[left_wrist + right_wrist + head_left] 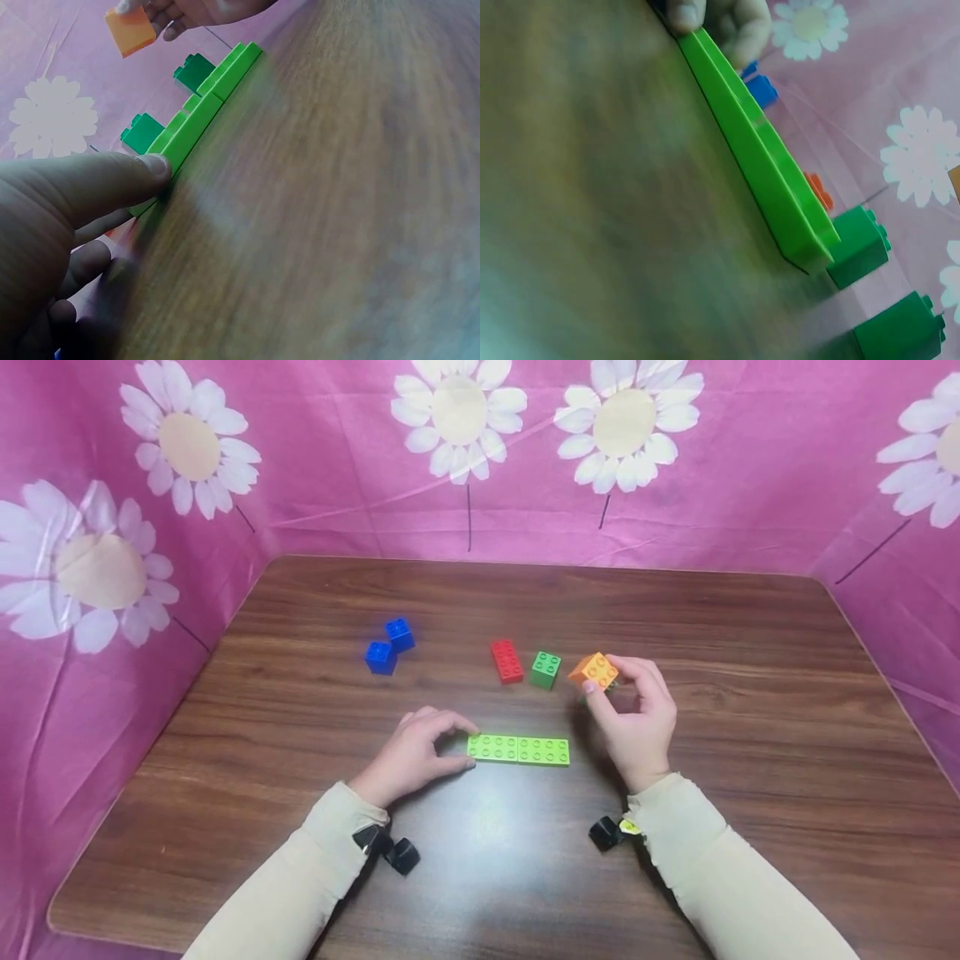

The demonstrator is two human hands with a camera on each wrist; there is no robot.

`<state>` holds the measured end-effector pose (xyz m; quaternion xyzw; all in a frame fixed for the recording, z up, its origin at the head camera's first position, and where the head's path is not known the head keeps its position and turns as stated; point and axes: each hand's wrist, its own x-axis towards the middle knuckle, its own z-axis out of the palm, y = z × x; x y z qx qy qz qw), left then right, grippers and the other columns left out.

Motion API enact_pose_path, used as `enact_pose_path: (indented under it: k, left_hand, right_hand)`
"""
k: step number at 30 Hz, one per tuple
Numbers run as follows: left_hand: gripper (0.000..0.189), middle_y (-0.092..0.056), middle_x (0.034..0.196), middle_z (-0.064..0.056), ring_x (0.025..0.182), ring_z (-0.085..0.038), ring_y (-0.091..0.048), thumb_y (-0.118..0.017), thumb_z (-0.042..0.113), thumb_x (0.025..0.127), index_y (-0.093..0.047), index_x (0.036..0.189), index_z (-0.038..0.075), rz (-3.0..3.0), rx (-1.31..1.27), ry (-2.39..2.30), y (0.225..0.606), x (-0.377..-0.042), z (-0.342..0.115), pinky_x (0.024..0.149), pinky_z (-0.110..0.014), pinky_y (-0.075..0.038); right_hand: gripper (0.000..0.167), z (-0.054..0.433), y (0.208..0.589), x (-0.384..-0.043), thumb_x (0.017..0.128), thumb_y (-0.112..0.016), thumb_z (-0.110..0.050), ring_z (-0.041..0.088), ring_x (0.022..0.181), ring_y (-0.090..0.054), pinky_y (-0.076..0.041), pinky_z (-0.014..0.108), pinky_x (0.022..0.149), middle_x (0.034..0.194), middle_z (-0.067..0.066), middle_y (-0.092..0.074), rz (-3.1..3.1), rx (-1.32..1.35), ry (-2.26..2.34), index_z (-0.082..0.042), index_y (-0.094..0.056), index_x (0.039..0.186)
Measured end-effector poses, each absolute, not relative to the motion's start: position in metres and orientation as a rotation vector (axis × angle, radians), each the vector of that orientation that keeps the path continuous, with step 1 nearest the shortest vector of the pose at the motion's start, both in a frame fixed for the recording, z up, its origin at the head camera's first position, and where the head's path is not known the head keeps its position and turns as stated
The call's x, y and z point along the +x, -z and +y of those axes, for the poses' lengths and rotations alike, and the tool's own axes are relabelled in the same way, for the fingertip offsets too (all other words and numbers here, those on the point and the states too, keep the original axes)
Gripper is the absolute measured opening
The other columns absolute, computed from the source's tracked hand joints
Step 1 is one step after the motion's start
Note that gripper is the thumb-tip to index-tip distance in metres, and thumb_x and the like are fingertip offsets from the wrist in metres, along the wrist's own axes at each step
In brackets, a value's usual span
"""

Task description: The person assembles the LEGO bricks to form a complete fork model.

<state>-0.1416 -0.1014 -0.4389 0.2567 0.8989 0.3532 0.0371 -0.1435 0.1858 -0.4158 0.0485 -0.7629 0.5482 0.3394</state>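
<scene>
Two flat lime-green bricks (519, 750) lie end to end on the table, forming one long strip. My left hand (420, 752) pinches the strip's left end, thumb on the near side and a finger on the far side. Between the thumb and fingers of my right hand (639, 727) is an orange brick (598, 671), held tilted above the table. Below it sits a green brick (901, 330), mostly hidden in the head view. Another green brick (546, 669) stands to its left, beside a red brick (507, 662). In the left wrist view the orange brick (131, 31) is apart from both green ones.
Two blue bricks (381, 657) stand close together at the back left of the brown wooden table (750, 735). A pink cloth (330, 468) with large white flowers hangs behind the table and along its sides. Each wrist carries a small black camera (604, 833).
</scene>
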Motion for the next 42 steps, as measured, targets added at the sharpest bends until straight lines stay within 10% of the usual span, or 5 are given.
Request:
enact_pose_path:
  k: [42]
  left_hand:
    - [0.038, -0.07, 0.109, 0.012, 0.098, -0.011, -0.055, -0.086, 0.027, 0.078, -0.071, 0.113, 0.024, 2.763, 0.768, -1.075, 0.44, -0.144, -0.101, 0.094, -0.039, -0.038]
  right_hand:
    - [0.042, 0.172, 0.443, -0.125, 0.081, -0.084, -0.013, 0.015, 0.102, -0.063, -0.052, 0.033, 0.09, 0.112, -0.003, -0.071, -2.496, 0.784, -1.439, -0.013, -0.072, 0.121]
